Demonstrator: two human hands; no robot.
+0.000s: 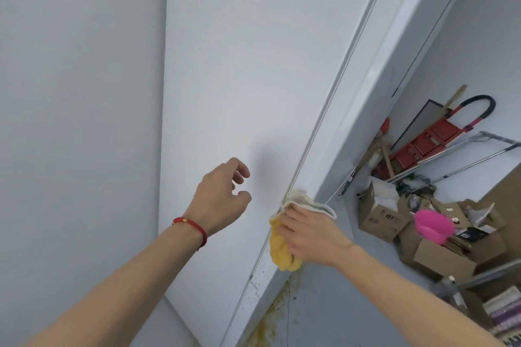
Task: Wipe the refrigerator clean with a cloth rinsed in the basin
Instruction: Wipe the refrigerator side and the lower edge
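Observation:
The white refrigerator (pixel 239 65) fills the middle of the view, its side panel facing me and its front edge running diagonally from upper right to lower middle. My right hand (pixel 310 234) presses a yellow and cream cloth (pixel 282 253) against that front edge. Held in the air just in front of the side panel, my left hand (pixel 222 197) has a red bracelet at the wrist, loosely curled fingers and nothing in it. A pink basin (pixel 432 225) rests on cardboard boxes to the right.
A white wall (pixel 79 93) stands to the left of the refrigerator. At right are several cardboard boxes (pixel 380 214), a red folded step ladder (pixel 439 132) and metal poles (pixel 462 160). Yellowish stains (pixel 270 321) mark the floor below the refrigerator's corner.

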